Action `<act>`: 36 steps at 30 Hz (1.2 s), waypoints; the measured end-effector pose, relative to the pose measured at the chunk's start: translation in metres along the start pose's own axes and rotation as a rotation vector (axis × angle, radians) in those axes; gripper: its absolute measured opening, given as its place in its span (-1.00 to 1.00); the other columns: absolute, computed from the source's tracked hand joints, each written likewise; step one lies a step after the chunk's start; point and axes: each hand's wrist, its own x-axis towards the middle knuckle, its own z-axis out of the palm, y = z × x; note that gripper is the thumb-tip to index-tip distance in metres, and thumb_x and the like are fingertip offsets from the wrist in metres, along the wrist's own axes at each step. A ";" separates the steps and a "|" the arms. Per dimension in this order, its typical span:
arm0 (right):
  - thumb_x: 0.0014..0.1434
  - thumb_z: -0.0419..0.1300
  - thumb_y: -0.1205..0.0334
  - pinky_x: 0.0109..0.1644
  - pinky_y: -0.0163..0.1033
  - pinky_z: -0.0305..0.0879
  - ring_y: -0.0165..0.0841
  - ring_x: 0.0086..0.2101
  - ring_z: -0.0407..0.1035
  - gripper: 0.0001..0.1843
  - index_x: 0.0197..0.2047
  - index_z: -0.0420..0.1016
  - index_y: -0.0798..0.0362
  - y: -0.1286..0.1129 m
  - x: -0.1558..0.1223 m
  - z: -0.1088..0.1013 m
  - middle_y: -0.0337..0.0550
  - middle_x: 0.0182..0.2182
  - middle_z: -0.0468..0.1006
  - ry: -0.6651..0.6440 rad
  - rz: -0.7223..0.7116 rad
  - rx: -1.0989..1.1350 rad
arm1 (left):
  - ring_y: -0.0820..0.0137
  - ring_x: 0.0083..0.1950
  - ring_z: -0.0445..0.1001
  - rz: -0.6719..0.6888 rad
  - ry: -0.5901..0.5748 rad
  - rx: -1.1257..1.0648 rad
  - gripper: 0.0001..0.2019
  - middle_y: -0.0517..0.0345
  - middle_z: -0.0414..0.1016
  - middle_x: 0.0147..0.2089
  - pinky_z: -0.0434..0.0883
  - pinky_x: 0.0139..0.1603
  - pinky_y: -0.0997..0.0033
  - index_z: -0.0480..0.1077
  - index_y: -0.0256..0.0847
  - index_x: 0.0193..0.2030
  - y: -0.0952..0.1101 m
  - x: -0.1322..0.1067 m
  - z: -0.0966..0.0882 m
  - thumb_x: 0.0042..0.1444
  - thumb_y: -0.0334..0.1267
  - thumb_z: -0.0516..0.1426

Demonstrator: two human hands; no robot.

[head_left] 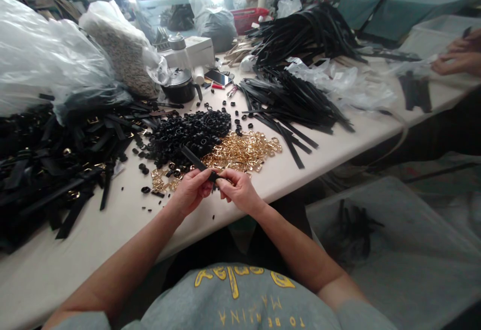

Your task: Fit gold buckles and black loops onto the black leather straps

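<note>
Both my hands meet at the near edge of the white table (pixel 319 157). My left hand (pixel 191 190) and my right hand (pixel 236 187) pinch the near end of a black strap (pixel 195 158) that slants up and away to the left. Just beyond my fingers lie a heap of gold metal buckles (pixel 244 152) and a bigger heap of small black rings (pixel 188 134). A few loose black rings and gold buckles are scattered on the table left of my left hand.
A large pile of finished black straps (pixel 48 165) fills the left. Loose black straps (pixel 293 102) lie at centre right, with clear plastic bags (pixel 37 54), a black pot (pixel 182 85) and a phone (pixel 220 77) behind. Another person's hands (pixel 456 54) work at far right. A grey bin (pixel 394 250) stands below the table.
</note>
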 end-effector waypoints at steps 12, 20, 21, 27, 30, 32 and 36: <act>0.21 0.11 0.21 -0.36 -0.33 0.25 -0.43 -0.50 0.31 -0.85 -0.35 0.46 0.03 0.004 0.003 -0.003 -0.24 -0.51 0.48 0.233 -0.297 -0.485 | 0.62 -0.59 0.20 0.043 -0.038 0.051 -0.54 0.25 0.31 -0.58 0.11 -0.62 0.61 0.57 -0.32 -0.13 -0.006 0.000 -0.003 -0.14 -0.07 0.38; 0.24 0.13 0.07 -0.55 -0.42 0.27 -0.51 -0.60 0.31 -0.68 -0.05 0.50 0.09 0.006 0.003 -0.006 -0.31 -0.55 0.44 0.005 -0.128 -0.030 | 0.60 -0.64 0.19 0.086 -0.064 0.154 -0.55 0.26 0.29 -0.61 0.10 -0.67 0.59 0.56 -0.31 -0.18 -0.007 0.000 -0.003 -0.07 0.04 0.34; 0.24 0.14 0.04 -0.57 -0.42 0.26 -0.51 -0.60 0.31 -0.67 -0.09 0.50 0.10 0.005 0.003 -0.006 -0.31 -0.56 0.43 -0.007 -0.114 0.016 | 0.59 -0.64 0.19 0.098 -0.066 0.179 -0.56 0.26 0.30 -0.61 0.10 -0.67 0.58 0.56 -0.31 -0.19 -0.007 0.000 -0.002 -0.05 0.06 0.32; 0.19 0.18 -0.13 -0.61 -0.43 0.24 -0.54 -0.67 0.25 -0.59 -0.33 0.42 0.10 -0.002 0.005 -0.016 -0.33 -0.62 0.42 -0.133 -0.011 0.139 | 0.57 -0.63 0.20 0.213 -0.077 0.374 -0.65 0.28 0.30 -0.64 0.15 -0.61 0.54 0.58 -0.28 -0.17 0.002 -0.004 -0.002 -0.05 -0.08 0.33; 0.14 0.21 -0.17 -0.61 -0.43 0.25 -0.54 -0.67 0.25 -0.56 -0.35 0.41 0.10 -0.004 0.007 -0.019 -0.33 -0.63 0.42 -0.169 0.030 0.181 | 0.56 -0.64 0.20 0.241 -0.068 0.417 -0.72 0.29 0.30 -0.66 0.14 -0.62 0.53 0.58 -0.26 -0.26 0.004 -0.005 -0.001 -0.05 -0.11 0.32; 0.13 0.23 -0.16 -0.59 -0.43 0.28 -0.53 -0.65 0.28 -0.57 -0.33 0.42 0.10 -0.002 0.007 -0.017 -0.33 -0.62 0.43 -0.162 0.052 0.213 | 0.56 -0.65 0.20 0.252 -0.045 0.444 -0.77 0.28 0.29 -0.67 0.13 -0.62 0.53 0.56 -0.26 -0.35 0.003 -0.006 0.000 -0.02 -0.11 0.30; 0.11 0.26 -0.02 -0.55 -0.41 0.35 -0.50 -0.61 0.36 -0.64 -0.19 0.41 0.09 0.004 0.006 -0.010 -0.32 -0.58 0.49 -0.067 0.078 0.241 | 0.56 -0.64 0.20 0.281 0.013 0.453 -0.77 0.26 0.30 -0.66 0.13 -0.62 0.53 0.50 -0.26 -0.45 0.000 -0.006 0.002 0.00 -0.12 0.29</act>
